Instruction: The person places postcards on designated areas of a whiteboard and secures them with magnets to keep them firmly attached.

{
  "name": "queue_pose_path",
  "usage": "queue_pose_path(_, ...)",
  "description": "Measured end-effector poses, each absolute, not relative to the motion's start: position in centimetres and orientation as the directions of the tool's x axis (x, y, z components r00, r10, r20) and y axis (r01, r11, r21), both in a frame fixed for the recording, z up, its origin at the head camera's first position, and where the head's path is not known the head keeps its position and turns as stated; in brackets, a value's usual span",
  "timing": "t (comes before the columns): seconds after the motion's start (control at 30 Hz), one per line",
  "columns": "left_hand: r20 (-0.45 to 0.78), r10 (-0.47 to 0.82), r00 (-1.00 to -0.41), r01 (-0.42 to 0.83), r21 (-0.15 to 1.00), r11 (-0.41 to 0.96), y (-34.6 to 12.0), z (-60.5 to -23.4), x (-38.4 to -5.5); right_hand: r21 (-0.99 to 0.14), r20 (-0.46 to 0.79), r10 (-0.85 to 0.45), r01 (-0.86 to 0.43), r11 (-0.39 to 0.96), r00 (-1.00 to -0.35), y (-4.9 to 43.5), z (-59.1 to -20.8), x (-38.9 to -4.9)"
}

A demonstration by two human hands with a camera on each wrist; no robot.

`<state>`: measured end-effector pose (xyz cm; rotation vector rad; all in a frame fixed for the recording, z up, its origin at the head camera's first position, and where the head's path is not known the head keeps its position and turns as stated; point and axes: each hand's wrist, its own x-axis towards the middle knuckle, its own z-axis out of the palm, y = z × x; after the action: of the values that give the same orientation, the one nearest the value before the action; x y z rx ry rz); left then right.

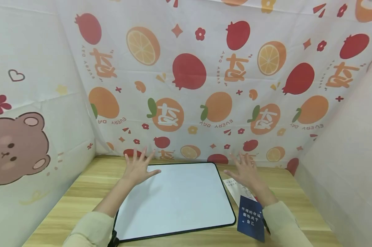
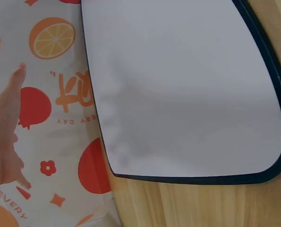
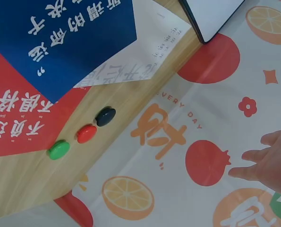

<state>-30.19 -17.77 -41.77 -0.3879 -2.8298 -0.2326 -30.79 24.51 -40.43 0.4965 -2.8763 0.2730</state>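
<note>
A whiteboard [image 1: 179, 199] with a dark frame lies flat on the wooden table. Above its far left corner my left hand [image 1: 139, 171] is raised with fingers spread, holding nothing. My right hand [image 1: 246, 173] is lifted past the board's right side, its fingers also spread and bare. Near the right forearm lie a dark blue card [image 1: 250, 218] with white characters and a white card [image 1: 235, 188] partly under it. In the right wrist view, a red card [image 3: 22, 109] shows beneath the blue one, beside green [image 3: 59, 149], red [image 3: 86, 134] and black [image 3: 105, 116] round magnets.
A fruit-patterned cloth [image 1: 189, 113] hangs behind the table. On the left side hangs a cloth with a bear print [image 1: 16, 151], and a plain white cloth [image 1: 346, 164] closes the right side. A small black piece [image 1: 113, 239] sits at the board's near left corner.
</note>
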Motion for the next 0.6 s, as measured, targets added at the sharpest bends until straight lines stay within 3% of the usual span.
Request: queue_pose_path(0.6,0.335,0.241,-0.911,0.306,0.157,0.939,-17.6,-43.7,-27.9,-0.083,0.326,-0.364,-0.410,0.908,-0.872,23.8,-43.1,-29.6)
